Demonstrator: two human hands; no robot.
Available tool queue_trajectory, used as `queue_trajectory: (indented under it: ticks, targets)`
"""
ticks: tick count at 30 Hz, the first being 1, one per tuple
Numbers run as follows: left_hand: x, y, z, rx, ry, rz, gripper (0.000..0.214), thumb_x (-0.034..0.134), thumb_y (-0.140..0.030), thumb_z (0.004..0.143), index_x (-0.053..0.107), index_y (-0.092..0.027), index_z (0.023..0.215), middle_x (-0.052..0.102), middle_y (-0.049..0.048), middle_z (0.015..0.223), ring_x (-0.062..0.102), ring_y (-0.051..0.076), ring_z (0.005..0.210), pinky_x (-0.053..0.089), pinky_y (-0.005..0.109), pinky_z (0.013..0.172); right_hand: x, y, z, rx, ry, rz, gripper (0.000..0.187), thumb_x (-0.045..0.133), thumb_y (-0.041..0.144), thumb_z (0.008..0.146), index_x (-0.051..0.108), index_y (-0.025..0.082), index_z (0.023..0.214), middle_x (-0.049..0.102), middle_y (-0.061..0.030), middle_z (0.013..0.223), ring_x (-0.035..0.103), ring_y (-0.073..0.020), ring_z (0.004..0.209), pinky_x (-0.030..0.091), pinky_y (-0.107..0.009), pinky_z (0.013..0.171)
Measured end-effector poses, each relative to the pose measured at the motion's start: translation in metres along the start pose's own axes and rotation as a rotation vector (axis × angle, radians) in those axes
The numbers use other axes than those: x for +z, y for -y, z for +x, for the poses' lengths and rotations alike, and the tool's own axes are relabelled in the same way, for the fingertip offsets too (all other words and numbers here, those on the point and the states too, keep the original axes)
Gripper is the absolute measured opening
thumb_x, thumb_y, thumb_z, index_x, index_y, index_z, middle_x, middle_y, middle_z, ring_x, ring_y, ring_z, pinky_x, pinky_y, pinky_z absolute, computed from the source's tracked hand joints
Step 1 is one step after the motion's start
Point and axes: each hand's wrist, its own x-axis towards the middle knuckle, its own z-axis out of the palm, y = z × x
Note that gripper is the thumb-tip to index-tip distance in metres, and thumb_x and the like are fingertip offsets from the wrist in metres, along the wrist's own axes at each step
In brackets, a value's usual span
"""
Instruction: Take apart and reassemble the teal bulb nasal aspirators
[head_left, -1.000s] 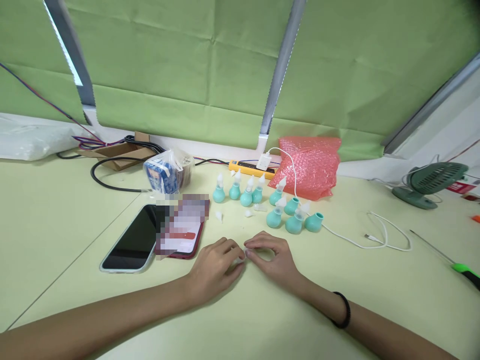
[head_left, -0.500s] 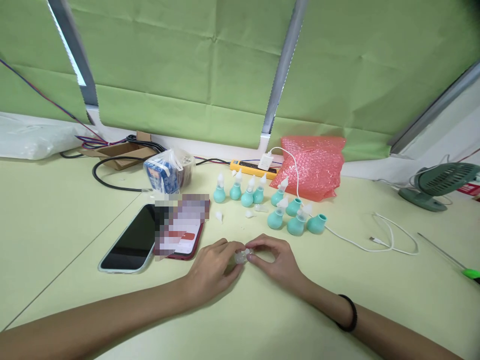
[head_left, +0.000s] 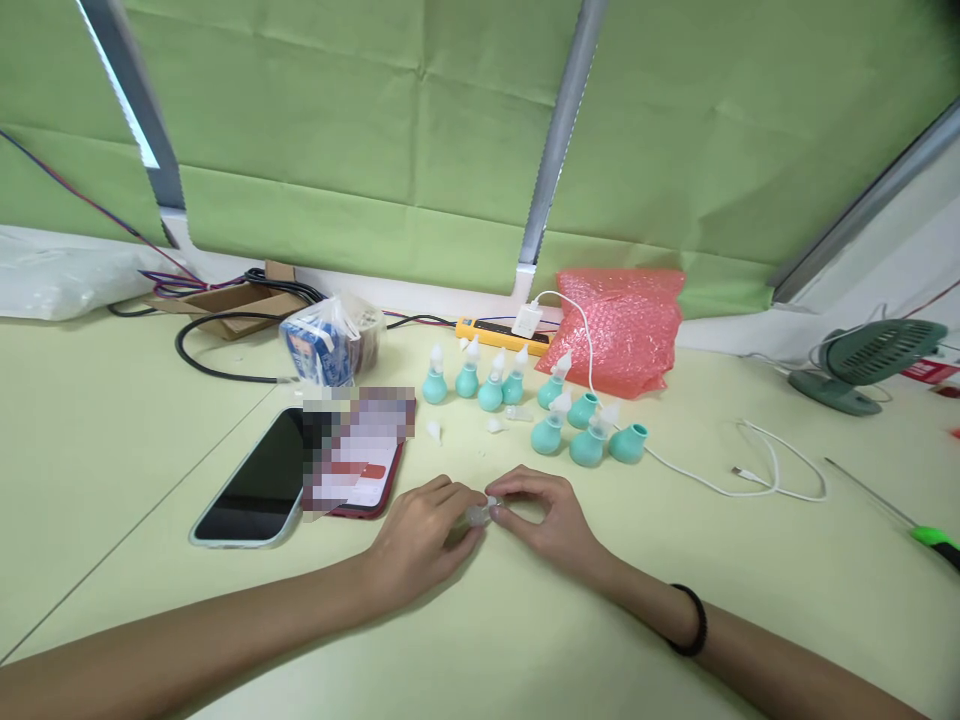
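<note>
Between my hands is a small clear plastic piece (head_left: 478,514), partly covered by fingers. My left hand (head_left: 424,530) pinches its left end, and the fingertips of my right hand (head_left: 551,515) close on the right end. Beyond them stand several teal bulb nasal aspirators (head_left: 490,391) with clear and white tips. Two teal bulbs, one at the right end of the group (head_left: 628,444) and one behind it (head_left: 583,409), have open necks. Loose white tips (head_left: 434,432) and a clear tube-like piece (head_left: 519,413) lie on the table in front of the group.
Two phones, one dark-screened (head_left: 255,480) and one in a red case (head_left: 367,465), lie left. Behind are a bagged blue package (head_left: 322,345), a yellow power strip (head_left: 487,333) and pink bubble wrap (head_left: 619,330). Rightward are a white cable (head_left: 772,480), a green fan (head_left: 862,365) and a screwdriver (head_left: 930,535).
The view has shifted slightly, so everything sits a little further left. Both hands keep hold of the clear plastic piece, with only slight finger movement.
</note>
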Motion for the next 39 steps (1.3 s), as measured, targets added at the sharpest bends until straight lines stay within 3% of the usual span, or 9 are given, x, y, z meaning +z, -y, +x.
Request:
queue_trajectory:
  ticks: [14, 22, 34, 39]
  targets:
    - [0.0, 0.001, -0.001, 0.004, 0.001, -0.006, 0.019, 0.049, -0.013, 0.074, 0.054, -0.017, 0.092, 0.064, 0.0025, 0.08, 0.055, 0.017, 0.071, 0.045, 0.027, 0.059, 0.0, -0.003, -0.001, -0.018, -0.022, 0.01, 0.016, 0.054, 0.009, 0.068, 0.063, 0.019, 0.075, 0.064, -0.0045, 0.074, 0.059, -0.0163, 0.069, 0.049, -0.029, 0.063]
    - [0.0, 0.0, -0.001, 0.005, 0.014, 0.015, 0.018, 0.048, -0.013, 0.075, 0.054, -0.016, 0.092, 0.063, 0.003, 0.078, 0.055, 0.017, 0.07, 0.044, 0.027, 0.059, 0.0, 0.004, 0.0, -0.142, -0.078, -0.08, 0.019, 0.05, 0.006, 0.065, 0.062, 0.02, 0.067, 0.063, -0.0035, 0.069, 0.058, -0.0161, 0.066, 0.048, -0.029, 0.061]
    - [-0.001, 0.0, -0.002, 0.02, 0.018, 0.028, 0.018, 0.048, -0.016, 0.076, 0.055, -0.016, 0.092, 0.063, 0.0032, 0.077, 0.054, 0.016, 0.068, 0.044, 0.026, 0.057, 0.003, -0.006, -0.004, -0.388, -0.118, -0.352, 0.022, 0.049, 0.002, 0.066, 0.059, 0.019, 0.074, 0.06, -0.0037, 0.069, 0.053, -0.0157, 0.063, 0.043, -0.032, 0.057]
    - [0.0, 0.001, -0.001, 0.036, 0.014, 0.03, 0.016, 0.048, -0.014, 0.075, 0.056, -0.017, 0.089, 0.064, 0.002, 0.075, 0.052, 0.016, 0.065, 0.043, 0.026, 0.056, 0.003, -0.007, -0.004, -0.417, -0.108, -0.4, 0.022, 0.05, 0.001, 0.066, 0.057, 0.02, 0.076, 0.06, -0.0031, 0.069, 0.053, -0.0157, 0.064, 0.042, -0.032, 0.059]
